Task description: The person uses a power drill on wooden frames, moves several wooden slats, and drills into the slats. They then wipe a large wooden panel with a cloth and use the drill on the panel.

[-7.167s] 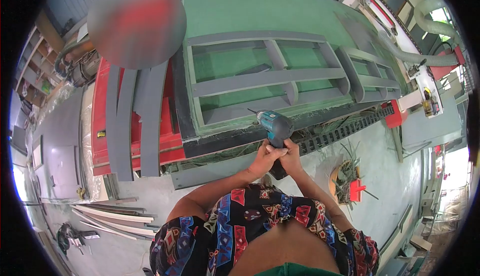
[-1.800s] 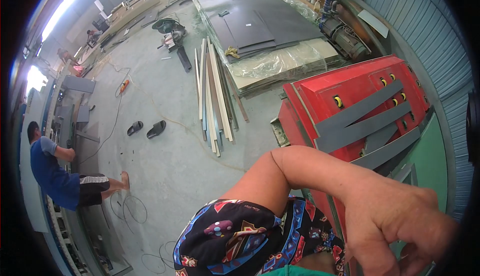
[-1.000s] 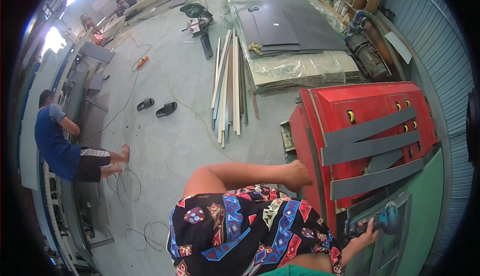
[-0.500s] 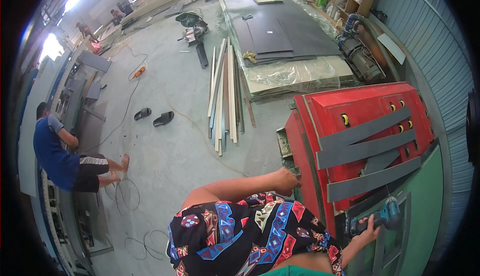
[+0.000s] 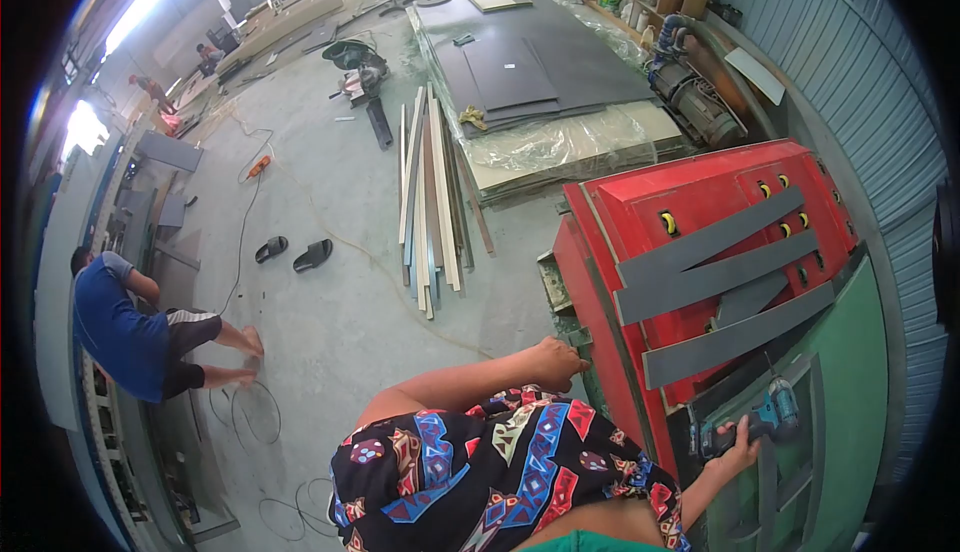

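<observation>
My right hand (image 5: 738, 447) is wrapped round the handle of a teal and black cordless drill (image 5: 778, 412). A thin bit points up from it toward the lowest grey strip (image 5: 740, 335), with the tip apart from the strip. My left hand (image 5: 558, 363) is closed at the left edge of the red machine (image 5: 640, 242), beside a greenish metal part (image 5: 590, 382). What its fingers hold, if anything, is hidden. Several grey strips lie across the sloping red top. A grey frame (image 5: 818, 452) rests on the green panel (image 5: 855, 372) below the drill.
Long narrow strips (image 5: 430, 202) lie on the floor ahead, near a stack of dark sheets (image 5: 560, 62). A cut-off saw (image 5: 358, 72), black sandals (image 5: 313, 255) and cables (image 5: 240, 252) are also on the floor. A person in blue (image 5: 120, 322) leans over a bench at left.
The view has shifted slightly, so most things sit further left. The person in blue bends further forward. My right hand still grips the drill, and my left stays by the red machine's edge.
</observation>
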### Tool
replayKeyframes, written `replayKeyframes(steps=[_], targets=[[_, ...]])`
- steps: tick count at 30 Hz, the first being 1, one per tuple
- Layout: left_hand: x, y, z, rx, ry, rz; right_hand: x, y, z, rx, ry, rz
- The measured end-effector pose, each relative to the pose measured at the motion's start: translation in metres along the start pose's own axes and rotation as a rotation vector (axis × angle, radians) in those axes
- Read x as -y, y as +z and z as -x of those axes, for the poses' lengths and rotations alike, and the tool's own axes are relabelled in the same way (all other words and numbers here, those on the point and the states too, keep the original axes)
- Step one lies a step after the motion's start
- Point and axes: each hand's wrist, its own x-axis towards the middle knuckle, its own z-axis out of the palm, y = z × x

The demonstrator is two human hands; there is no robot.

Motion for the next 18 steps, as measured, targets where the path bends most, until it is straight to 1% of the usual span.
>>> replayKeyframes(steps=[7,9,12,18], targets=[[-0.007,0.002,-0.002,0.031,0.057,0.002,-0.001,-0.013,-0.001,-0.013,-0.020,0.003],[-0.012,-0.004,0.000,0.024,0.020,0.027,0.002,-0.012,0.005,-0.029,-0.022,0.015],[-0.013,0.000,-0.004,0.051,0.011,0.016,0.004,-0.010,0.011,-0.029,0.012,-0.012],[-0.017,-0.005,-0.004,0.071,0.007,0.007,0.000,-0.020,0.003,-0.052,0.000,-0.035]])
